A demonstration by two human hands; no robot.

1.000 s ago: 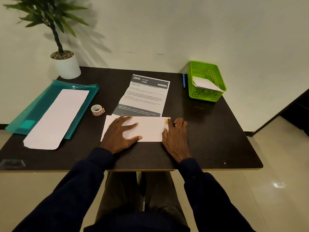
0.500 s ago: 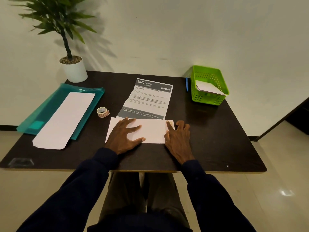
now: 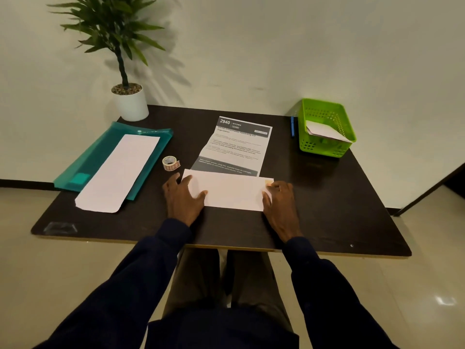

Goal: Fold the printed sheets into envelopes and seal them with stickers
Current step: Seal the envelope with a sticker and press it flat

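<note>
1. Dark blue sleeves (image 3: 141,278) are seen reaching from the bottom edge over the near rim of the dark table (image 3: 339,210)
2. The left hand (image 3: 183,199) is laid flat with its fingers spread wide on the left end of the folded white envelope (image 3: 231,192); nothing is gripped by it
3. The right hand (image 3: 279,205) is laid palm down on the right end of the same envelope, its fingers nearly straight and pressed on the paper, with nothing held
4. The envelope is lying flat near the table's front edge, between the two hands; a small orange sticker (image 3: 268,182) is seen at its far right corner, just beyond the right fingertips
5. A sticker roll (image 3: 171,162) is standing just beyond the left hand
6. A printed sheet (image 3: 237,144) headed "2940 KITCHEN" is spread open behind the envelope, its near edge covered by it
7. To the left, a teal plastic folder (image 3: 100,152) is laid with a long white sheet (image 3: 118,172) on top
8. At the far right, a green basket (image 3: 327,149) is seen holding folded papers (image 3: 324,131), with a blue pen (image 3: 292,125) beside it
9. A potted plant (image 3: 130,104) is placed at the far left corner
</note>
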